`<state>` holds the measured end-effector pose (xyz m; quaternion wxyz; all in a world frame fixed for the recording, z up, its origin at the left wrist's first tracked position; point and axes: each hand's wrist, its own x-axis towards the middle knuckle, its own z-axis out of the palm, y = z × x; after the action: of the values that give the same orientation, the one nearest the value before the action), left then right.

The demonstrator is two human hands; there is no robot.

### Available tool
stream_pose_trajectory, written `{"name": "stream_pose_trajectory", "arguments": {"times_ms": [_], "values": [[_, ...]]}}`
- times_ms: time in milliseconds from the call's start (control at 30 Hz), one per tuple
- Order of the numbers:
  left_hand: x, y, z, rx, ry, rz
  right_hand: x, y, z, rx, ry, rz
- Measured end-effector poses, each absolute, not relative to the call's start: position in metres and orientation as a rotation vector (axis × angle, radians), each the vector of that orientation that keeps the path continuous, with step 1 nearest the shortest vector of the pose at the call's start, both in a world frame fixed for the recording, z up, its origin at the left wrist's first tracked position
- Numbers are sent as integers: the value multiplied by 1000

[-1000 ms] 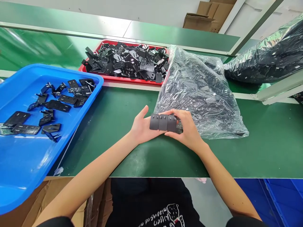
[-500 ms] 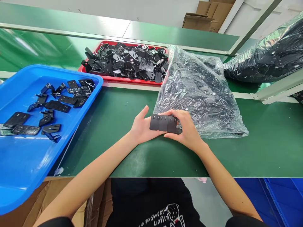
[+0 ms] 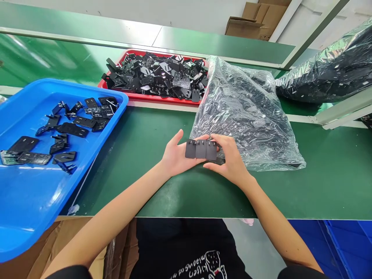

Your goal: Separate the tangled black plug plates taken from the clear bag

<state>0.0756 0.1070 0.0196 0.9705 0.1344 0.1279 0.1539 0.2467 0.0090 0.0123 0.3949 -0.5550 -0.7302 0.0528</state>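
Black plates [image 3: 200, 149] across the palm-up left hand [image 3: 176, 158]

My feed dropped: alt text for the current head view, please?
Left hand, palm up, supports a row of black plates; right hand curls around their right end. Behind: a red tray of black parts and a clear bag; blue tray at left.

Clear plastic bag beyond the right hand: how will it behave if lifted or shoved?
The clear plastic bag is probably floppy, since its film is creased and slack. Likely fairly weighty, as dark pieces seem to fill much of it. Unlikely to roll: it lies spread broadly over the green bench.
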Motion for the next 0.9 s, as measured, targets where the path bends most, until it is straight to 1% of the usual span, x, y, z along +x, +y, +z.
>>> {"name": "stream_pose_trajectory", "arguments": {"times_ms": [133,267,333,400,533,600,700,900], "values": [[81,99,16,244,311,267,229,9,9,-1413,-1905,-61],[84,91,14,222,381,190,213,10,1,-1565,-2053,-37],[84,89,13,203,350,165,212,11,1,-1556,-1999,70],[83,89,12,188,273,133,217,12,5,-1492,-1789,269],[80,94,11,262,153,83,241,15,22,-1272,-1067,837],[79,97,12,315,139,103,256,17,29,-1114,-791,1034],[78,101,13,351,142,153,271,20,33,-942,-554,1171],[79,102,11,376,254,261,265,18,30,-900,-443,1321]]}}
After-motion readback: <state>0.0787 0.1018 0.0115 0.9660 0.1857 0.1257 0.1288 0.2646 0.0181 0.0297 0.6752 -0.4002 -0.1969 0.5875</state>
